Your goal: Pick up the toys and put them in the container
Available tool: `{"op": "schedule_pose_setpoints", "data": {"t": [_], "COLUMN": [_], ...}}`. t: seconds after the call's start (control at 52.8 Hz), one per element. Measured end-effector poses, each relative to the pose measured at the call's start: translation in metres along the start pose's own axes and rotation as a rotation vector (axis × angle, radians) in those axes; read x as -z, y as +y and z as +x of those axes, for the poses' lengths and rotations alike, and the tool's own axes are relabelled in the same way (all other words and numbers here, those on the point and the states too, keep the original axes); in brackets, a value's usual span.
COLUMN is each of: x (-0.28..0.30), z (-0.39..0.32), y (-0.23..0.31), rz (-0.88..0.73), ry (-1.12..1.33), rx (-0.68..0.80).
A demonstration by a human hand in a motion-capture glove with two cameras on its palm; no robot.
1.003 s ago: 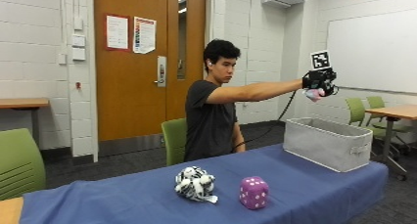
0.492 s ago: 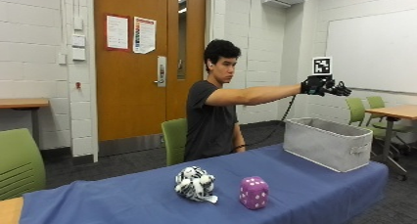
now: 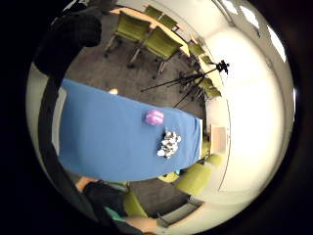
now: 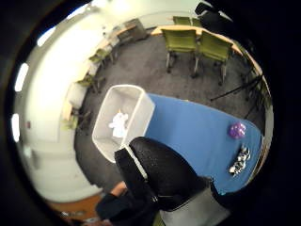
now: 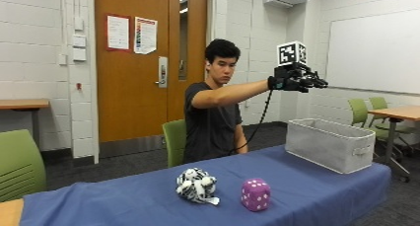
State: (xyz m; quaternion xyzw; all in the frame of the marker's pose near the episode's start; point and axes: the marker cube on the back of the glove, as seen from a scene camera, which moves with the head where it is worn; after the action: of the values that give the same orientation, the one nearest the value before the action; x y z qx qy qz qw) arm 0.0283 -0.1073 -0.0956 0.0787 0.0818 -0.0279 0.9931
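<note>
The gloved right hand (image 5: 297, 81) hangs high above the grey container (image 5: 329, 143), with free air between them. On the blue table (image 5: 131, 199), the zebra toy (image 5: 196, 185) and purple die (image 5: 255, 194) lie near each other at 7 o'clock from the container, open cloth around them.

A grey fabric container (image 5: 328, 143), rectangular and open-topped, stands upright at one end of the blue-covered counter (image 5: 131, 201). Inside it, on the bottom, lies a small white toy (image 4: 118, 123). Towards the other end, a black-and-white striped plush toy (image 5: 195, 185) and a purple dice with white dots (image 5: 255, 194) rest just beside each other, apart.
</note>
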Motion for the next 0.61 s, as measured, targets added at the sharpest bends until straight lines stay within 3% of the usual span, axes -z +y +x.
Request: {"op": "schedule_pose_setpoints", "data": {"t": [0.322,0.473,0.606], "x": [-0.098,-0.161,-0.230], "z": [0.159,0.192,0.214], "y": [-0.007,-0.004,0.006], "rz": [-0.016,-0.028,-0.130], "ry": [-0.001,0.024,0.001], "rx": [-0.156,-0.197,-0.238]}}
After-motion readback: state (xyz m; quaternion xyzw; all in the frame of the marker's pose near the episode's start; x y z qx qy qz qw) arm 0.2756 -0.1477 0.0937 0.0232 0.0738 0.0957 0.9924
